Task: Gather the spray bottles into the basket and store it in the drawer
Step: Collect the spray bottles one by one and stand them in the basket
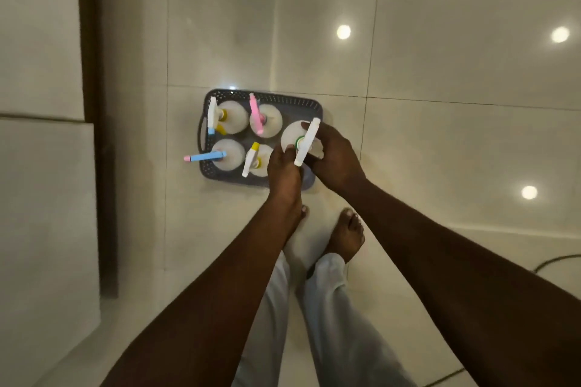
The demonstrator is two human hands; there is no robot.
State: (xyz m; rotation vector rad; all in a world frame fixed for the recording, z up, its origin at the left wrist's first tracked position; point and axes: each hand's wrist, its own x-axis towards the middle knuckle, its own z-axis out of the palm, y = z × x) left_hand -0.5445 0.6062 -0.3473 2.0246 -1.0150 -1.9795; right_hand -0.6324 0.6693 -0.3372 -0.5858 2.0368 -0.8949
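Fifth spray bottle [290, 137], white with a green collar, stands upright at the right end of the grey basket [208, 98], between our two hands. We cannot tell whether its base has reached the basket bottom. Its spray head [307, 141] runs far-right to near-left.

Right hand [334, 157] wraps the bottle's right side, fingers [323, 135] curled round it. Left hand [284, 170] holds the near-left shoulder, fingers bent onto it. Both hands are equally close.

Four other bottles [233, 119] fill the left and middle places. The basket sits on the glossy tiled floor [440, 141], just beyond our bare feet [345, 236].

Judgement: let go straight down, then lift the basket by its ends. Pale cabinet fronts [41, 185] lie left.
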